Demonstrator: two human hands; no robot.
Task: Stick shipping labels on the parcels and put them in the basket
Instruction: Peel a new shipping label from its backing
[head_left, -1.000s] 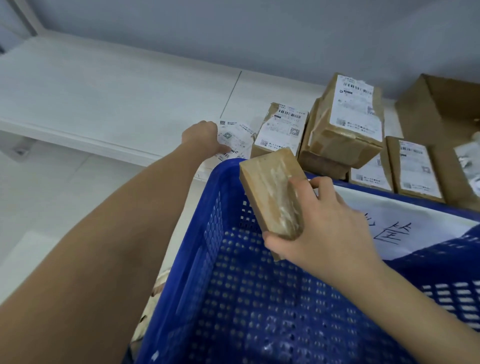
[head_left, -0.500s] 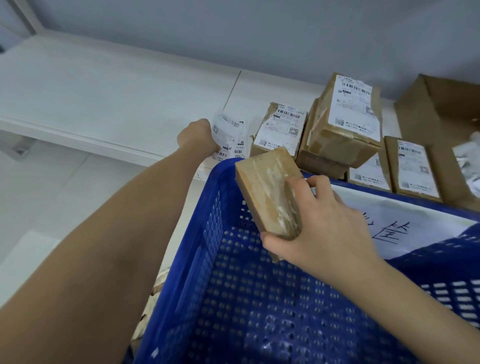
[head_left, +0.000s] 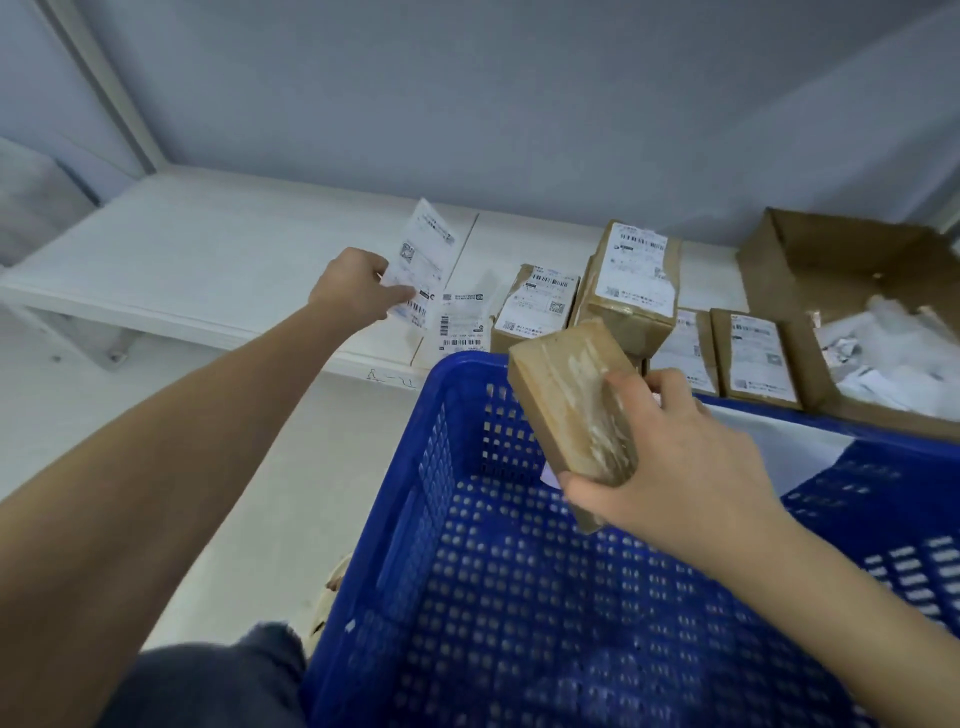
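While the right hand (head_left: 680, 467) grips a taped brown parcel (head_left: 571, 400) with no label showing, thumb at its near end and fingers curled over its far side, the box hangs tilted above the blue perforated basket (head_left: 467, 597), near the basket's 12 o'clock rim. At 10 o'clock from that parcel, the left hand (head_left: 353, 283) pinches a shipping label (head_left: 423, 262) by its lower edge, fingers closed on the paper, which stands lifted off the white shelf (head_left: 208, 260). Another loose label (head_left: 461, 322) lies flat on the shelf just at 4 o'clock from the held one. At 12 to 2 o'clock beyond the basket rim sit several labelled cardboard parcels (head_left: 631, 280), one stacked higher than the rest. At 2 o'clock, an open cardboard carton (head_left: 831, 260) holds crumpled white paper or plastic. A white sheet with dark handwriting lies against the basket's far wall.
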